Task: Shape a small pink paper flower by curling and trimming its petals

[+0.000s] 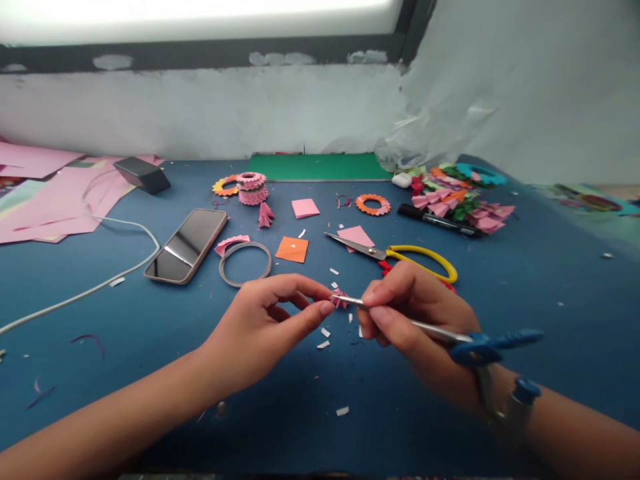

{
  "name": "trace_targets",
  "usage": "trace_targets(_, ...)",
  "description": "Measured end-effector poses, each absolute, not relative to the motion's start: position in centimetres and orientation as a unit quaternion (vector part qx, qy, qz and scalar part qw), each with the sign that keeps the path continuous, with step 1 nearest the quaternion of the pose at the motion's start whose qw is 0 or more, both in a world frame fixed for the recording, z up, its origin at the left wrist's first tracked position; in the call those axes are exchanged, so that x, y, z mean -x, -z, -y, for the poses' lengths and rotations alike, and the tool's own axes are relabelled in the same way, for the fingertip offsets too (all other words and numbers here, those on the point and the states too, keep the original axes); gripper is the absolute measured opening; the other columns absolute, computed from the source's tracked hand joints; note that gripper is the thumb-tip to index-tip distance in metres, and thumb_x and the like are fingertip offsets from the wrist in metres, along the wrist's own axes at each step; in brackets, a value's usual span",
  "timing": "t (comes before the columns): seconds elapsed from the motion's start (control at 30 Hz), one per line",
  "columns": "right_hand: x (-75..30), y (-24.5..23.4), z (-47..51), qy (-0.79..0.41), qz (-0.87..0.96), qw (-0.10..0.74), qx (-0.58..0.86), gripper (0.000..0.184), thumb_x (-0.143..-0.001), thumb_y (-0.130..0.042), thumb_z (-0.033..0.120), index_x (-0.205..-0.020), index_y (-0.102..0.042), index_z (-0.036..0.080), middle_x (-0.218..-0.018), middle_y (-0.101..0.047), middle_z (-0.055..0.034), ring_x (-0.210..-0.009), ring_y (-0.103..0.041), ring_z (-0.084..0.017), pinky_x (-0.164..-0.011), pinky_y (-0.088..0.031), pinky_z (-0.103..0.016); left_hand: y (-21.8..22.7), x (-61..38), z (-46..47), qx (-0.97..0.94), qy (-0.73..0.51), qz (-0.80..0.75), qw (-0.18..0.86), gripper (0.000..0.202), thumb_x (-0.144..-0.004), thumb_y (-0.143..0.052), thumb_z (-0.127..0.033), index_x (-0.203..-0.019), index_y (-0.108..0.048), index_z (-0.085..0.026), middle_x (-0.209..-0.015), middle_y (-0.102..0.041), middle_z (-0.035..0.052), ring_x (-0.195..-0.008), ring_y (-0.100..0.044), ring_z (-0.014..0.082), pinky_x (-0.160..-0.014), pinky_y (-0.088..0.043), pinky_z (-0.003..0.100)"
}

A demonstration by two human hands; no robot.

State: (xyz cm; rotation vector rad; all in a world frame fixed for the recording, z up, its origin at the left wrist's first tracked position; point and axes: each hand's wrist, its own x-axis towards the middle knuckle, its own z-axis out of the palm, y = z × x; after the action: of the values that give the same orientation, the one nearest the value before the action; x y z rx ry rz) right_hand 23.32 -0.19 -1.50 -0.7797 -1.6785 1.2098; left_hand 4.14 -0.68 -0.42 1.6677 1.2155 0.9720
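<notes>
My left hand pinches a small pink folded paper piece between thumb and fingertips, just above the blue table. My right hand is closed round the metal blades of blue-handled scissors. The blade tip touches the pink piece, and the blue handles stick out to the right past my wrist. White and pink paper scraps lie on the table under my hands.
Yellow-handled scissors lie just behind my right hand. A phone, a tape ring, orange and pink paper squares, paper rings, a black marker, a pile of folded paper pieces, pink sheets and a white cable surround them.
</notes>
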Motion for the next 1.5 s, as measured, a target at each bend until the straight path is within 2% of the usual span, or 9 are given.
trace_targets(0.3, -23.4, 1.3, 0.2, -0.5, 0.677, 0.443, 0.308, 0.007, -0.086, -0.051, 0.015, -0.084, -0.052, 0.022, -0.066, -0.057, 0.0028, -0.055, -0.05, -0.009, -0.047, -0.039, -0.021, 0.0, -4.3, 0.8, -0.667, -0.369, -0.493, 0.42, 0.012, -0.08, -0.063, -0.028, -0.079, -0.069, -0.018, -0.068, -0.065, 0.0009, -0.059, -0.058, 0.0112, -0.049, -0.05, 0.019)
trace_targets(0.5, -23.5, 1.6, -0.1, -0.558, 0.631, 0.458, 0.284, 0.007, -0.089, -0.052, 0.018, -0.085, -0.054, 0.024, -0.065, -0.058, 0.0042, -0.057, -0.05, -0.008, -0.049, -0.04, -0.018, -0.3, -4.2, 0.8, -0.655, -0.348, -0.503, 0.444, 0.012, -0.081, -0.061, -0.028, -0.078, -0.067, -0.018, -0.069, -0.064, -0.0005, -0.063, -0.057, 0.0112, -0.052, -0.049, 0.019)
trace_targets(0.7, -23.7, 1.8, -0.9, -0.647, 0.559, 0.449, 0.26, 0.007, -0.088, -0.052, 0.02, -0.084, -0.056, 0.023, -0.061, -0.06, 0.0051, -0.052, -0.049, -0.006, -0.046, -0.037, -0.015, -0.8, -4.3, 1.0, -0.651, -0.324, -0.515, 0.454, 0.014, -0.081, -0.06, -0.029, -0.076, -0.066, -0.018, -0.07, -0.062, -0.0012, -0.063, -0.056, 0.0106, -0.052, -0.047, 0.019)
trace_targets(0.87, -23.3, 1.6, -1.3, -0.671, 0.503, 0.465, 0.285, 0.011, -0.085, -0.05, 0.018, -0.077, -0.057, 0.023, -0.05, -0.056, 0.0059, -0.043, -0.046, -0.006, -0.042, -0.033, -0.016, -1.1, -4.4, 1.1, -0.658, -0.313, -0.512, 0.456, 0.012, -0.08, -0.059, -0.024, -0.073, -0.064, -0.017, -0.067, -0.061, -0.0022, -0.061, -0.055, 0.0093, -0.051, -0.045, 0.017)
trace_targets(1.07, -23.2, 0.7, -1.9, -0.67, 0.456, 0.494, 0.314, 0.033, -0.09, -0.042, 0.038, -0.067, -0.057, 0.021, -0.036, -0.047, 0.0044, -0.032, -0.036, -0.006, -0.038, -0.03, -0.019, -0.9, -4.3, 1.1, -0.654, -0.313, -0.519, 0.452, 0.011, -0.079, -0.059, -0.022, -0.07, -0.062, -0.017, -0.063, -0.058, -0.0037, -0.057, -0.053, 0.0073, -0.049, -0.043, 0.015)
trace_targets(1.17, -23.3, 0.6, -2.2, -0.63, 0.472, 0.523, 0.326, 0.032, -0.088, -0.049, 0.045, -0.068, -0.057, 0.021, -0.043, -0.055, 0.0036, -0.034, -0.041, -0.006, -0.037, -0.031, -0.019, -0.7, -4.2, 1.1, -0.634, -0.313, -0.523, 0.476, 0.014, -0.08, -0.059, -0.028, -0.072, -0.062, -0.018, -0.065, -0.059, -0.0026, -0.057, -0.054, 0.0089, -0.05, -0.046, 0.018)
trace_targets(1.23, -23.2, 0.8, -2.1, -0.612, 0.508, 0.514, 0.319, 0.031, -0.086, -0.054, 0.048, -0.069, -0.056, 0.021, -0.055, -0.063, 0.0016, -0.043, -0.051, -0.008, -0.04, -0.037, -0.019, -0.5, -4.1, 1.2, -0.626, -0.316, -0.517, 0.49, 0.015, -0.08, -0.06, -0.032, -0.074, -0.063, -0.018, -0.066, -0.06, -0.0021, -0.057, -0.054, 0.0097, -0.05, -0.047, 0.019)
trace_targets(1.37, -22.7, 1.0, -1.2, -0.622, 0.562, 0.444, 0.316, 0.024, -0.075, -0.072, 0.03, -0.071, -0.049, 0.021, -0.076, -0.069, -0.0003, -0.066, -0.061, -0.011, -0.056, -0.048, -0.021, -0.5, -4.1, 1.2, -0.628, -0.333, -0.502, 0.493, 0.014, -0.08, -0.061, -0.032, -0.076, -0.064, -0.019, -0.067, -0.061, -0.0019, -0.059, -0.056, 0.0106, -0.05, -0.048, 0.019)
trace_targets(1.5, -22.5, 0.7, -0.7, -0.634, 0.556, 0.416, 0.341, 0.03, -0.072, -0.072, 0.016, -0.071, -0.042, 0.022, -0.078, -0.068, 0.0016, -0.072, -0.062, -0.011, -0.064, -0.051, -0.024, -0.4, -4.1, 1.2, -0.631, -0.341, -0.506, 0.479, 0.014, -0.08, -0.061, -0.032, -0.077, -0.065, -0.019, -0.066, -0.061, -0.0019, -0.061, -0.057, 0.0109, -0.051, -0.048, 0.019)
